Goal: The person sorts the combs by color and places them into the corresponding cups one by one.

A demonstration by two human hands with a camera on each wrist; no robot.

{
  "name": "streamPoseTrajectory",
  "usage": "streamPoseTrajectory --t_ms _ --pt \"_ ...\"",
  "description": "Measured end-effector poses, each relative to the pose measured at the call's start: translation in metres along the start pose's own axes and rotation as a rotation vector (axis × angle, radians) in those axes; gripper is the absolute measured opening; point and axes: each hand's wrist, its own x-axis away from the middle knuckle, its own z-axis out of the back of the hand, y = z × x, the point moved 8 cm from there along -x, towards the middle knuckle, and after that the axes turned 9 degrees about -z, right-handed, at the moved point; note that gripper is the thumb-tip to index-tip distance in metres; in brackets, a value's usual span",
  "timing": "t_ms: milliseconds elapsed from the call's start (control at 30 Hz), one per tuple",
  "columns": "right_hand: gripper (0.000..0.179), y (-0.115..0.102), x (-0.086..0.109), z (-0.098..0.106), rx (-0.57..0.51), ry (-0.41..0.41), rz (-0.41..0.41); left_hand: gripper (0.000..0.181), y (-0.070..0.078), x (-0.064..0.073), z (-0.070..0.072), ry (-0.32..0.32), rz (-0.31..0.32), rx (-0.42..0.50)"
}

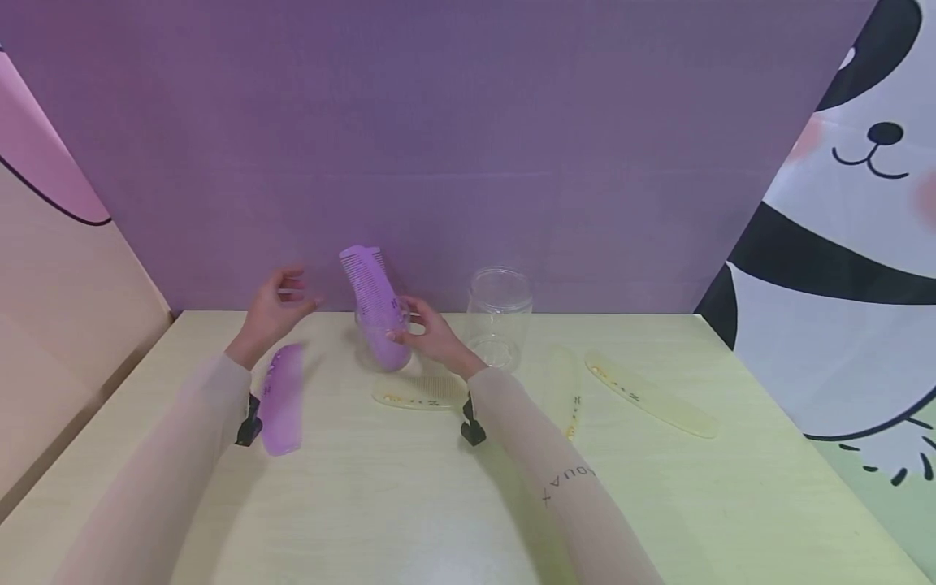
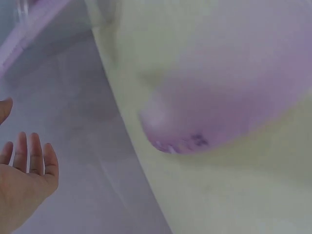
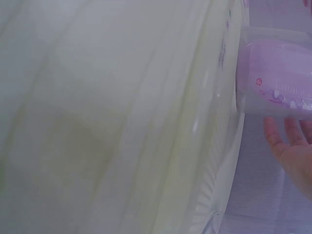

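Near the back edge stands a clear plastic cup with purple combs leaning in it, their toothed ends above the rim. My right hand holds this cup from its right side, thumb at the front. To the cup's left, my left hand is raised in the air with loosely bent fingers and nothing in them. Below that hand a purple comb lies on the table, large and blurred in the left wrist view. A pale yellow comb lies in front of the cup, partly behind the right wrist.
A second clear cup stands right of the right hand. Two more pale yellow combs, one partly behind the right sleeve and one slanting, lie to the right. A purple backdrop rises behind the table.
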Motion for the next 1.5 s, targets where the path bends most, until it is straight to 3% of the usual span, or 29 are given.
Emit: streamPoseTrajectory --t_ms 200,400,600,733,900,1200,1500 --pt "0.068 0.001 0.000 0.001 0.027 0.029 0.009 0.057 -0.018 0.013 0.001 -0.029 -0.002 -0.062" --pt "0.066 0.003 0.000 0.001 0.048 0.058 0.007 0.060 -0.038 0.027 -0.003 -0.071 0.105 -0.113" --pt "0.069 -0.016 0.014 0.000 0.025 0.003 0.007 0.064 -0.058 0.038 -0.008 -0.163 0.177 -0.190" --pt "0.070 -0.023 0.020 0.000 0.026 -0.019 0.010 0.063 -0.066 0.044 -0.007 -0.186 0.167 -0.230" --pt "0.069 -0.022 0.020 -0.001 0.039 -0.014 0.000 0.062 -0.072 0.051 -0.005 -0.201 0.153 -0.275" --pt "0.069 -0.021 0.020 0.000 0.047 0.008 -0.003 0.070 -0.082 0.059 -0.009 -0.264 0.244 -0.300" --pt "0.069 -0.022 0.020 0.000 0.053 0.002 -0.019 0.076 -0.078 0.060 -0.011 -0.283 0.253 -0.327"
